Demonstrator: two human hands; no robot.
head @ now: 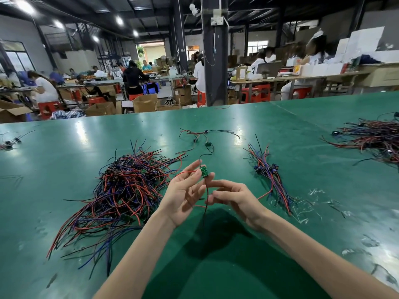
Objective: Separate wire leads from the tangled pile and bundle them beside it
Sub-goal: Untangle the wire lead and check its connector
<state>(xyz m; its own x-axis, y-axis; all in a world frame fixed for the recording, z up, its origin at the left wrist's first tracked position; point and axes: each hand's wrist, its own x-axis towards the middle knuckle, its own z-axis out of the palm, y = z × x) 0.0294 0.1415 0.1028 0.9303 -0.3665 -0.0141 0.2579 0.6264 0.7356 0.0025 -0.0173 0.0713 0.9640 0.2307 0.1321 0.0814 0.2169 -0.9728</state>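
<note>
A tangled pile (127, 186) of red, blue and black wire leads lies on the green table (64, 147), left of my hands. A tidy bundle (269, 178) of leads lies to the right. Between them, above the table, I hold up one wire lead with a small green circuit board (204, 172). My left hand (183, 195) is palm-up with fairly straight fingers, its fingertips touching the board and the red wire. My right hand (233, 197) pinches the black wire below the board, its index fingertip against the board. The lead's red wire trails right toward the bundle.
A few loose leads (205, 137) lie farther back at the centre. A second big pile (375, 141) sits far right and a few leads (8, 143) lie far left. Clear plastic scraps (313, 203) lie right of the bundle. People work at benches beyond the table.
</note>
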